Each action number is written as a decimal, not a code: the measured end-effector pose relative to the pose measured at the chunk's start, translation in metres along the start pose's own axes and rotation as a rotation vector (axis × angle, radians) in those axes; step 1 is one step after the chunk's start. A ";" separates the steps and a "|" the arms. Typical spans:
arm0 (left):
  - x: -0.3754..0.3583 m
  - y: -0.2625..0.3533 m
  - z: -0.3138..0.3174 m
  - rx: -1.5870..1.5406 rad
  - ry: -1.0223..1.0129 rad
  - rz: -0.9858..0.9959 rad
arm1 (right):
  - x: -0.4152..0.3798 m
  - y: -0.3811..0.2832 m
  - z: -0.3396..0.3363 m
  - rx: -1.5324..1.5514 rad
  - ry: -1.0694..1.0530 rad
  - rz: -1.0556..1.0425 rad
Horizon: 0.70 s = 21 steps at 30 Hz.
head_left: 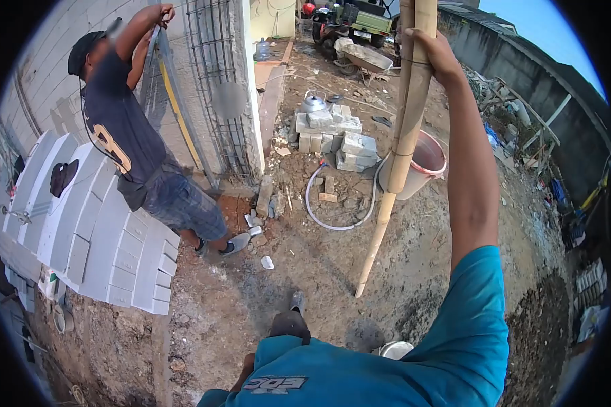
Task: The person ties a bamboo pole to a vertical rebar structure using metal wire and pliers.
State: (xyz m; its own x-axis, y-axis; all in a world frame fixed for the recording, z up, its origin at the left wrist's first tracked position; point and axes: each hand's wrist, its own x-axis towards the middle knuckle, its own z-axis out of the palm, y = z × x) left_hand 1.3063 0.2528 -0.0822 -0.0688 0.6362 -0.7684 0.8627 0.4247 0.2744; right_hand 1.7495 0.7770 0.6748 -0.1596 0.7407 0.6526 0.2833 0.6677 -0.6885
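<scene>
The bamboo pole (402, 129) is gripped high up by the right hand (436, 55), fingers wrapped tight round it. Its foot is planted on loose dirt (305, 271) near the middle of the yard, beside a pink bucket (424, 166) and a hose (339, 203), so it could easily skid out or get tipped onto the co-worker (132, 136) at the wall. It's pale yellow, long, knotted, looks like two stalks bound together, leaning slightly. The left hand isn't in view.
</scene>
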 end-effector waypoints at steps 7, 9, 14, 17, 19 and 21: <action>0.100 0.064 -0.148 -0.024 -0.019 0.032 | 0.036 0.056 -0.031 0.139 -0.030 0.147; 0.140 0.091 -0.199 -0.245 0.094 -0.002 | 0.048 0.073 -0.048 0.138 -0.058 0.160; 0.205 0.166 -0.309 -1.117 0.538 0.167 | 0.060 0.110 -0.071 0.291 -0.101 0.164; 0.162 0.221 -0.362 -1.138 0.373 0.305 | 0.062 0.122 -0.081 0.060 0.039 0.222; 0.146 0.243 -0.356 -1.133 0.360 0.230 | 0.061 0.119 -0.072 0.014 0.147 0.168; 0.152 0.227 -0.323 -1.072 0.292 0.151 | 0.049 0.082 -0.036 -0.072 0.356 0.210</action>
State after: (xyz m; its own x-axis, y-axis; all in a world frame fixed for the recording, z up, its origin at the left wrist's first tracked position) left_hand 1.3301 0.6542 0.0499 -0.2360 0.7950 -0.5588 0.0051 0.5760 0.8174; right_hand 1.7993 0.8654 0.6619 0.2424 0.7795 0.5776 0.3422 0.4884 -0.8027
